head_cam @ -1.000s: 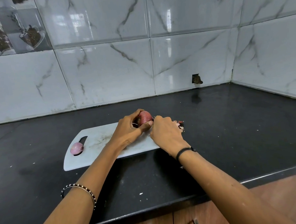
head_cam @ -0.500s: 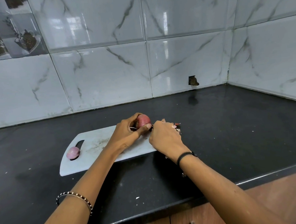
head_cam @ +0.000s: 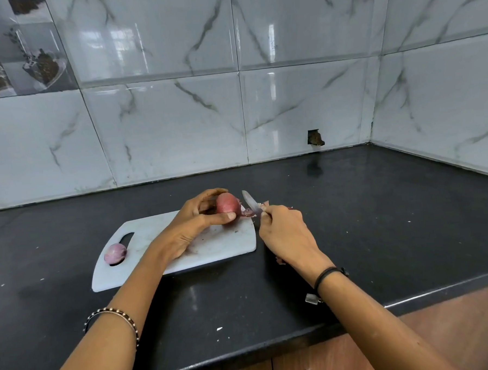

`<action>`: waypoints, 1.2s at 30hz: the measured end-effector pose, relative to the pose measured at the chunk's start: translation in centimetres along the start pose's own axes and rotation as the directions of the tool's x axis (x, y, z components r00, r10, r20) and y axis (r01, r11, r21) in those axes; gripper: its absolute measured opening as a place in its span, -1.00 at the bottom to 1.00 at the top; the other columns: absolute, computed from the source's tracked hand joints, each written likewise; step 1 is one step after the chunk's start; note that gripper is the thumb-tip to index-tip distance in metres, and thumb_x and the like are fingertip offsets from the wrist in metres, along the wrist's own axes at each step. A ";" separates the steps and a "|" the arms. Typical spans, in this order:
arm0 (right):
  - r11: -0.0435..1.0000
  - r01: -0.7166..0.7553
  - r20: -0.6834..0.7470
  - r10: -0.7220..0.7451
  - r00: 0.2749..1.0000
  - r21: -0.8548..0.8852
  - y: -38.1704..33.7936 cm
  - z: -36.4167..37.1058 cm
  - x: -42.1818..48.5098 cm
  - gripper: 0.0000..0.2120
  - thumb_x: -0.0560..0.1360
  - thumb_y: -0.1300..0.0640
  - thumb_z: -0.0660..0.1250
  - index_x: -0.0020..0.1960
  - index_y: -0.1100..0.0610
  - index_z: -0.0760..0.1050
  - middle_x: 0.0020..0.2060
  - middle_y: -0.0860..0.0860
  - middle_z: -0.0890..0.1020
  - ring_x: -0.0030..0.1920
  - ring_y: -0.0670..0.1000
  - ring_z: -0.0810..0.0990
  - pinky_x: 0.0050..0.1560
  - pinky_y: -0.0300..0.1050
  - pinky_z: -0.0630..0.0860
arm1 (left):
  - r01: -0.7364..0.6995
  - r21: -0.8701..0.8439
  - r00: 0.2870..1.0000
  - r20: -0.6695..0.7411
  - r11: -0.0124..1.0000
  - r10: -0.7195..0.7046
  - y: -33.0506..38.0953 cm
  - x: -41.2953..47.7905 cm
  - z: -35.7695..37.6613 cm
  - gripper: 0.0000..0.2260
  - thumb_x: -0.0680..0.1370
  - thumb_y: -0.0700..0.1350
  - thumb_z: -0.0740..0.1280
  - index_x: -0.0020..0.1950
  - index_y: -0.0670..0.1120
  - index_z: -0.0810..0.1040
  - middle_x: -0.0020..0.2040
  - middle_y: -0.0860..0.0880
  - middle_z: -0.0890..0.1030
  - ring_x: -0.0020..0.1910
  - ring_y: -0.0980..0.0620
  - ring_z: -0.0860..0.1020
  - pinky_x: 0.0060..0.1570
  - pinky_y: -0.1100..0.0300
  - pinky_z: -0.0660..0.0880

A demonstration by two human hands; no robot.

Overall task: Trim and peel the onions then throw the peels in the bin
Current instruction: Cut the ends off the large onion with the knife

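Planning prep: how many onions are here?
2: a red onion in the left hand over the cutting board; a paler onion on its handle slot. None seem hidden.

I'm working at a black stone counter (head_cam: 352, 221) that runs back to the tiled wall on the far side and turns a corner at the far right. A white cutting board (head_cam: 226, 242) lies flat on it, left of the middle, with its handle slot at the left end. Just off the board's near right corner lies a small scrap of onion skin (head_cam: 279, 260). A few white crumbs (head_cam: 219, 329) dot the counter near its front edge.
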State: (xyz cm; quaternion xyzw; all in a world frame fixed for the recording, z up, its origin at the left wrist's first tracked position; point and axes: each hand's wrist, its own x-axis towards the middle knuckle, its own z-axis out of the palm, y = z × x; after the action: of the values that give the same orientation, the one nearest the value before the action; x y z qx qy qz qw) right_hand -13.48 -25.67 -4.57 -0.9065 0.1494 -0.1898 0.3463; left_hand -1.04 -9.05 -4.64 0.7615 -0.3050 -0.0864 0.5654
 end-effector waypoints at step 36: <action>0.973 0.153 -0.096 -0.171 0.981 -0.171 -2.4 2.1 -1.4 -0.70 0.70 0.14 0.08 0.36 0.18 0.41 0.00 0.16 0.57 0.04 0.21 0.54 -0.20 -0.07 0.31 | -0.091 0.027 0.989 -0.112 0.995 0.093 0.0 -0.3 0.4 -0.37 0.17 -0.06 0.69 0.22 0.06 0.62 0.12 0.05 0.70 0.10 0.10 0.67 0.13 0.20 0.59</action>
State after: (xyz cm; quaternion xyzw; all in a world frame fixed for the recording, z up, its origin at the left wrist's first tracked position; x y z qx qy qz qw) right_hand -13.43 -22.17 -4.67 -0.9291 0.1086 -0.2541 0.2456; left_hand -1.50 -9.22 -4.85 0.7563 -0.3082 -0.0136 0.5769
